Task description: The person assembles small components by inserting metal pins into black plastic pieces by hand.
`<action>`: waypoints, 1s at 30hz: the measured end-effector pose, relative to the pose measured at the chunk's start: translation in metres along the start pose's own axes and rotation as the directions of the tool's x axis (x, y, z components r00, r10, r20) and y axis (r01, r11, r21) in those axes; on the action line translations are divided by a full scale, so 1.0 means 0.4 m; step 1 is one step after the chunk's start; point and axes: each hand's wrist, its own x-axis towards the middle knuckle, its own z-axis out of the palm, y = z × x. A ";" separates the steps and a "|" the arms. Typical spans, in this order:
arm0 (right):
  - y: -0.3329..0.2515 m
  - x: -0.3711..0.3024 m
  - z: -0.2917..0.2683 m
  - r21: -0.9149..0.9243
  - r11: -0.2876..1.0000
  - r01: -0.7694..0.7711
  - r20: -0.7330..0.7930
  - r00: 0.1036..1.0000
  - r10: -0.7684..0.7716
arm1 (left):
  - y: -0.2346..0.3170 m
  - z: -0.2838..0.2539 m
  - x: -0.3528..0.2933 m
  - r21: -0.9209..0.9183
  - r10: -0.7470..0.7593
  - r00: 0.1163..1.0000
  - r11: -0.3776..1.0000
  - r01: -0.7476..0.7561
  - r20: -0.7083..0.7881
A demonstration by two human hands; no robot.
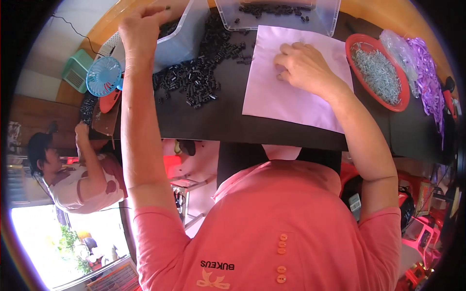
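1. The left hand (pixel 141 31) reaches over the tall translucent plastic bin (pixel 180 47), which seems to serve as a wall for small black tubular pieces. Its grip is narrow; one small dark piece (pixel 168 8) shows at the fingertips, though whether it is pinched there I cannot tell.
2. The right hand (pixel 303 65) rests palm down on the flat lilac sheet (pixel 291 104), fingers curled, perhaps to steady it. What is under this grip is hidden, so I cannot tell if it holds anything.
3. The loose heap of black tubular pieces (pixel 194 82) lies on the dark counter (pixel 204 127), between the two hands and nearer the body than the left grip.
4. The red oval tray (pixel 400 105) stands just right of the sheet, probably to keep its silvery metal bits (pixel 376 72) together.
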 end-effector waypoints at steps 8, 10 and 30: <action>-0.006 0.004 -0.039 -0.022 0.993 -0.115 0.164 0.979 0.117 | -0.006 0.198 -0.192 -0.015 0.385 0.864 0.915 -0.402 0.323; -0.006 0.006 -0.041 -0.016 0.994 -0.109 0.157 0.981 0.110 | -0.020 0.263 -0.237 0.135 0.396 0.800 0.856 -0.500 0.451; 0.026 0.003 -0.105 0.290 0.933 -0.212 0.289 0.949 0.126 | -0.101 0.325 -0.278 0.175 0.459 0.825 0.829 -0.531 0.331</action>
